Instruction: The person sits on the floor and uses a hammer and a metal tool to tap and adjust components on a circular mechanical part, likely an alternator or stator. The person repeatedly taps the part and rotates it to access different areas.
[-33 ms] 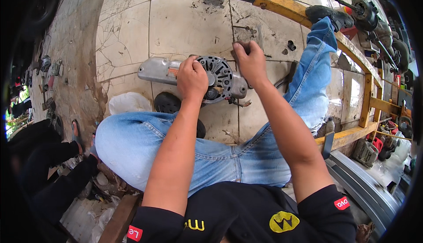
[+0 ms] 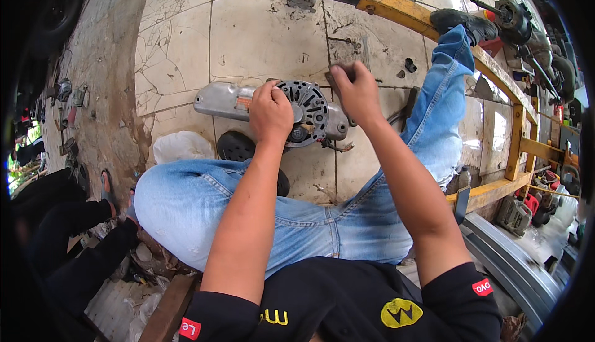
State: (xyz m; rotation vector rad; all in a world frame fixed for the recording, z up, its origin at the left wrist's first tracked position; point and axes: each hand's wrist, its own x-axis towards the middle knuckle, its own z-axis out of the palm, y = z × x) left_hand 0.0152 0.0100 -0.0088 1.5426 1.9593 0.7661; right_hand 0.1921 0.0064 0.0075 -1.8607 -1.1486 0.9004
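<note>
A round, slotted grey metal part that looks like an alternator [image 2: 317, 111] rests across a long cast-metal cover [image 2: 218, 99] on the tiled floor between my legs. My left hand [image 2: 271, 113] is closed on the left side of the alternator, its fingers curled over the rim. Just to the right, my right hand [image 2: 359, 93] is raised and closed, thumb against the fingers. A small dark, flat piece [image 2: 333, 83] shows at its fingertips; its kind cannot be made out. Short loose wires [image 2: 341, 148] stick out at the alternator's lower right.
A yellow steel frame [image 2: 396, 8] runs along the far right, with my shoe beside it. Bolts [image 2: 352, 43] and a small black part [image 2: 410, 65] lie on the tiles. A black clog [image 2: 235, 145] and white plastic bag [image 2: 181, 147] are near my left knee. Another person's legs [image 2: 93, 236] are at left.
My right hand has shifted very slightly to the right. My left hand and the alternator stay practically where they were.
</note>
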